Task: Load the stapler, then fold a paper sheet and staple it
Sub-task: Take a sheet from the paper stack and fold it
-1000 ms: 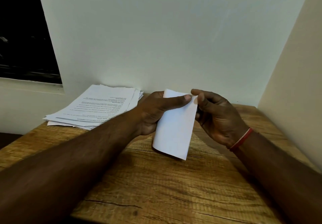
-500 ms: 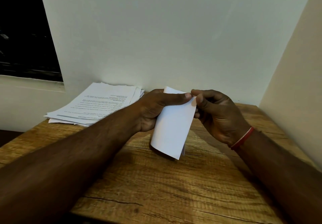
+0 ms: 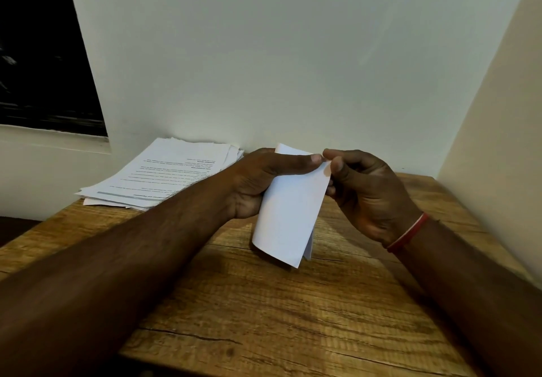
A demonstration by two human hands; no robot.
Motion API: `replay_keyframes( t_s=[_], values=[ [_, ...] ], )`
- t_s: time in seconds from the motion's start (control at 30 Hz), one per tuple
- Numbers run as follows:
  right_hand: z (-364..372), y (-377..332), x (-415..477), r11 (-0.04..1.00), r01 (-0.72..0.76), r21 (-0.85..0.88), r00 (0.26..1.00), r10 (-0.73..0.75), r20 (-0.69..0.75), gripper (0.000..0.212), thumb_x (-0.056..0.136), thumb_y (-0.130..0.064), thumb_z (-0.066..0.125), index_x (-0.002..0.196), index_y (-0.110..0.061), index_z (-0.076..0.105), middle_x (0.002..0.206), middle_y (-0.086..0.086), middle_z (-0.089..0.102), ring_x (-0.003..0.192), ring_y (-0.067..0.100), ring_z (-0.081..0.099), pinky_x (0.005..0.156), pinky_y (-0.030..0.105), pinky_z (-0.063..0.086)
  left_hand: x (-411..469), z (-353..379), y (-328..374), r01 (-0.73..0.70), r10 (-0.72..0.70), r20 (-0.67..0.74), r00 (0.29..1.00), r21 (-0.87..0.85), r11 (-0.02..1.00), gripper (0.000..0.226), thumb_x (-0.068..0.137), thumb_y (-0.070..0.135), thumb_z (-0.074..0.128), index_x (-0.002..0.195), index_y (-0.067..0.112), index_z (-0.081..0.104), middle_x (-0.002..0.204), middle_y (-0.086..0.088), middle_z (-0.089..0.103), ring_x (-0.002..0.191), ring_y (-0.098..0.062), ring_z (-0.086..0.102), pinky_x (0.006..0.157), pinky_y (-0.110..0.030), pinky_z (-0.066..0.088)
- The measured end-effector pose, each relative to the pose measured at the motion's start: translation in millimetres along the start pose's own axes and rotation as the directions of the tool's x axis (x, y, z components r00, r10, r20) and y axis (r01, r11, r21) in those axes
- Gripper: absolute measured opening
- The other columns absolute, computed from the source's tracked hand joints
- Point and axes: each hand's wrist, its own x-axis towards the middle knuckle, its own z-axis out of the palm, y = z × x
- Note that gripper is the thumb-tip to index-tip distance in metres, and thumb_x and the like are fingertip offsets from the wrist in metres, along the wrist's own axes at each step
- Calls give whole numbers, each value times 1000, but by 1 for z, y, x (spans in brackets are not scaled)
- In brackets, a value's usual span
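Wooden table [image 3: 264, 318], folded sheet [image 3: 289, 215] pinched at top by left hand [image 3: 258, 183] and right hand [image 3: 369, 194], sheet's far side hidden

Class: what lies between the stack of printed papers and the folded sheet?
The left hand, gripping the folded sheet, lies between it and the stack of printed papers, as the head view shows.

Folded sheet [image 3: 289, 215] between both hands above table [image 3: 293, 318], paper stack [image 3: 164, 174] behind-left
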Motion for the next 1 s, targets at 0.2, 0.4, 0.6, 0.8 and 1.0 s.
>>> replay_keyframes(
  t_s=[0.2, 0.4, 0.6, 0.8, 1.0],
  values=[
    [-2, 3, 1, 1000, 2, -2, 1000, -2, 4, 15, 72, -23, 83, 86, -19, 89, 84, 4, 78, 72, 16, 68, 61, 25, 56, 2, -2, -1, -18, 19, -9, 1000, 7, 1000, 25, 95, 25, 77, 112, 7, 83, 104, -20, 82, 84, -28, 80, 72, -37, 66],
    [-10, 8, 6, 998, 51, -40, 993, -55, -107, 22, 82, -12, 81, 104, -10, 86, 89, 11, 78, 78, 21, 70, 70, 29, 61, 7, -3, -2, -164, 180, -163, 970, 107, 981, 23, 97, 21, 85, 112, 4, 82, 106, -19, 84, 93, -32, 83, 80, -44, 67],
    [-14, 16, 10, 976, 74, -205, 973, -116, -201, 34, 83, -24, 87, 112, -7, 83, 109, 16, 80, 99, 27, 72, 81, 38, 59, 10, -8, -4, -271, 577, -247, 779, 697, 664, 19, 87, 44, 95, 85, 34, 79, 90, 10, 84, 89, -8, 81, 78, -33, 67],
    [-20, 18, 11, 928, 134, -349, 963, -205, -174, 13, 94, -22, 83, 103, -13, 84, 105, 14, 79, 98, 28, 70, 76, 39, 54, 12, -8, -8, -285, 609, -220, 762, 731, 620, 18, 87, 45, 94, 87, 34, 80, 92, 8, 84, 89, -8, 81, 79, -40, 68],
    [-21, 14, 12, 756, 205, -622, 885, -415, -213, 5, 104, -19, 75, 101, -17, 77, 97, -2, 77, 82, 14, 67, 71, 32, 57, 14, -11, -7, -446, 728, -143, 671, 706, 549, 46, 88, 22, 96, 123, 16, 68, 109, 4, 80, 100, -12, 80, 84, -32, 68]
  ],
)
